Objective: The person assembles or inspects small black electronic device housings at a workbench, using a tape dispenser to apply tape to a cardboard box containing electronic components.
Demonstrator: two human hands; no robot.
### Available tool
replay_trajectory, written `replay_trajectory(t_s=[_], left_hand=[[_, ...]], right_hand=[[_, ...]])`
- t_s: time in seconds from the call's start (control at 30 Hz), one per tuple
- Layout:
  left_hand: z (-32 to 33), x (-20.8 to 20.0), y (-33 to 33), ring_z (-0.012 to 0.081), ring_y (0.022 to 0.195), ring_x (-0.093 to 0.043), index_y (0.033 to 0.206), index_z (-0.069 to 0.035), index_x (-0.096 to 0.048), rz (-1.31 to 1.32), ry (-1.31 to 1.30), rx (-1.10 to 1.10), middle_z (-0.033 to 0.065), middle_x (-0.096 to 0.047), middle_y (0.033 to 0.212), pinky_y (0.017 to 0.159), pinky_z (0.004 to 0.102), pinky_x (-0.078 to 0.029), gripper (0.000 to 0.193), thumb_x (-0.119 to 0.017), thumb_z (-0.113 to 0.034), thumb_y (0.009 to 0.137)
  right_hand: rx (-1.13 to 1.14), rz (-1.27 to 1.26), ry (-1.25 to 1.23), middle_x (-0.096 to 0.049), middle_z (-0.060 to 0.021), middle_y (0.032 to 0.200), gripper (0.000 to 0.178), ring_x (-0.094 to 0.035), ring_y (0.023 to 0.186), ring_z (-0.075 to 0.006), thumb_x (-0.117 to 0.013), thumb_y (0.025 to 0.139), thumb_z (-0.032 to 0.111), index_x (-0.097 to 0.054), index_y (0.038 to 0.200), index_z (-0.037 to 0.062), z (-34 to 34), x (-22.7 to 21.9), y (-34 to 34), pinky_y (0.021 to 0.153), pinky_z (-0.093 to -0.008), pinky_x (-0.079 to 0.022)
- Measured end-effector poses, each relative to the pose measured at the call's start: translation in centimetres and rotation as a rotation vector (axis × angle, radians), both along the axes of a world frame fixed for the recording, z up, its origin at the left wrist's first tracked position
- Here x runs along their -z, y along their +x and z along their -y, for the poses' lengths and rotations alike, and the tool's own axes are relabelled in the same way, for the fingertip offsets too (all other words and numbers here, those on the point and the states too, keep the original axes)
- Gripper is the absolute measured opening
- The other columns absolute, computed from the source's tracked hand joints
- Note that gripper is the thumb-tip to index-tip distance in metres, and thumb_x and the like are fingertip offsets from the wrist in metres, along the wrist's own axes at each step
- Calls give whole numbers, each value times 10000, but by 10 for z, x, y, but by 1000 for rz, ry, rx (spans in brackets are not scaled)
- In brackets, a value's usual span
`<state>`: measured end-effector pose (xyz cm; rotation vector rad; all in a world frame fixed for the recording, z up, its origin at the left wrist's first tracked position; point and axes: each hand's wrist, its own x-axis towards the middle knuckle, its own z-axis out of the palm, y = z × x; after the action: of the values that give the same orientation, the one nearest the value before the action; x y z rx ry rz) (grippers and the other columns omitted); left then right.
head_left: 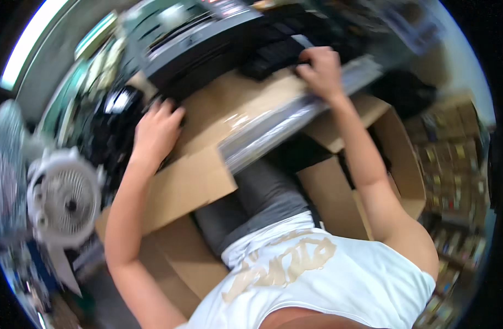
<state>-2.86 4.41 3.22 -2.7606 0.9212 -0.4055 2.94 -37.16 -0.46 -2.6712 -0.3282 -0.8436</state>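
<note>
My left hand (157,130) is at the left edge of a cardboard-covered work surface (207,112), next to a pile of glossy black plastic (117,107). Its fingers are apart and slightly bent, with the tips against something dark. Farther right, my right hand (320,70) is closed with its fingers curled, beside a heap of black pieces (273,55). Whatever lies inside that grip is hidden and blurred. Clear plastic film or tape (273,131) covers the near edge of the surface.
A grey machine or case (202,46) stands at the far side. Open cardboard boxes flank my legs, one at the left (174,257) and one at the right (397,148). A white fan (68,197) is at the left. Several stacked cartons (451,159) line the right.
</note>
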Motion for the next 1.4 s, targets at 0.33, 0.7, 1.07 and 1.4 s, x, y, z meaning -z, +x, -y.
replay_trajectory(t_s=[0.33, 0.7, 1.07, 1.4], left_hand=[[43, -52, -35, 220, 772, -536, 962, -21, -527, -407, -718, -29, 76, -553, 938, 726, 301, -460, 247, -576, 49, 730], [112, 9, 7, 222, 1048, -571, 1269, -40, -551, -1477, -1869, 0, 189, -531, 1179, 937, 291, -525, 435, -470, 37, 848], [99, 17, -1, 199, 804, -642, 1149, -5, -590, -1268, -1669, -159, 154, -580, 1083, 694, 261, -546, 288, -534, -109, 886], [100, 31, 12, 191, 635, -616, 1101, -3, -501, -796, -1076, -57, 154, -642, 867, 505, 232, -503, 236, -481, -152, 919]], right_hand=[[133, 22, 104, -560, -88, 947, 173, -518, 872, -282, -669, 750, 190, -645, 890, 91, -5, 6, -9, 797, -353, -476], [-62, 97, 132, -581, -90, 1054, 197, -530, 964, -282, -649, 820, 187, -654, 989, 87, -5, -4, -12, 877, -357, -434], [-179, 277, 48, -556, -130, 1227, 304, -495, 1100, -301, -562, 945, 258, -651, 1174, 77, -108, -61, 72, 957, -364, -396], [-191, 283, 167, -612, -103, 981, 267, -512, 971, -266, -557, 945, 316, -678, 1005, 85, -114, -55, 65, 878, -366, -419]])
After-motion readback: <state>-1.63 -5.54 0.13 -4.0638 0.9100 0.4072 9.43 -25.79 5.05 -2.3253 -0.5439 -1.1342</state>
